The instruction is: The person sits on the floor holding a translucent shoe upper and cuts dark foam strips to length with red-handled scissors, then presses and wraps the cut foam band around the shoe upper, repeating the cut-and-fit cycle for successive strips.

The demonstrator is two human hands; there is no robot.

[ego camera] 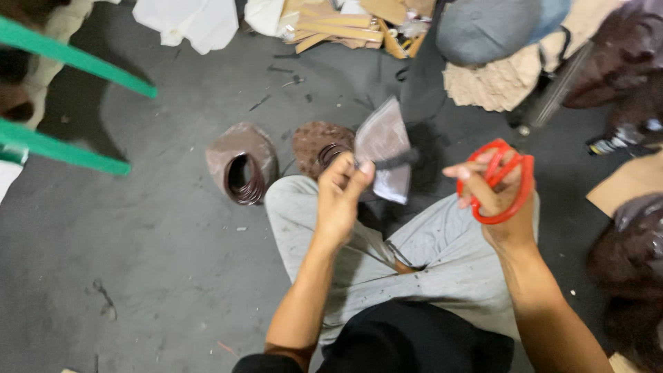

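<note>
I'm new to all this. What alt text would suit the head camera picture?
A seated person's left hand pinches a grey sheet piece while the right hand holds red-handled scissors whose blades reach it. Two brown sheet pieces with wire coils lie on the dark floor beyond the knees.

scissors (498, 181) blades blurred, indistinct

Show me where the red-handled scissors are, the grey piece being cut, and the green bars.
red-handled scissors (498, 183), head view, on the red handle loops in the right hand.
grey piece (384, 141), head view, on its upper flat face.
green bars (76, 63), head view, on the upper bar's middle.
</note>
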